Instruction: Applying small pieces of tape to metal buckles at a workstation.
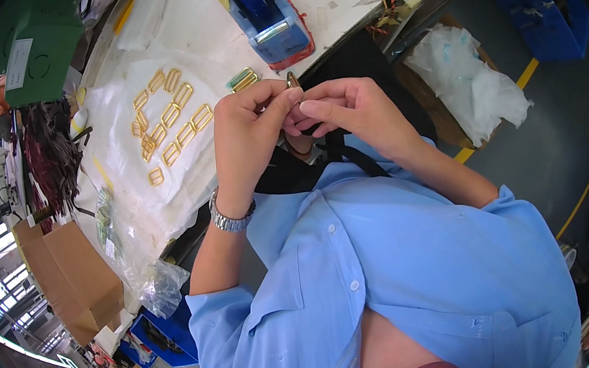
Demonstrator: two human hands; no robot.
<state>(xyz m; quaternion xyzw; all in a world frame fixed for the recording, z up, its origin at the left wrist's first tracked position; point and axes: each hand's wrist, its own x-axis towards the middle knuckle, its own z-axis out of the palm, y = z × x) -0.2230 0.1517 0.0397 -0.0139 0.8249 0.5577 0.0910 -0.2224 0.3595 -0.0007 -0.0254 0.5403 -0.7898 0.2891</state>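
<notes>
In front of my chest, both hands meet at the table's near edge. My left hand is closed, thumb against fingers, on a small shiny gold metal buckle whose upper end sticks out above the fingertips. My right hand is pinched right beside it; whatever lies between its fingertips is hidden. Just beyond my left knuckles, a gold slider buckle rests on a small green piece. Farther left, several rectangular gold buckles lie in loose rows on a white sheet.
A blue tape dispenser stands beyond my hands. At the left are a green box, clear plastic bags and an open cardboard carton. To the right, a carton holds white plastic, with a blue crate on the floor.
</notes>
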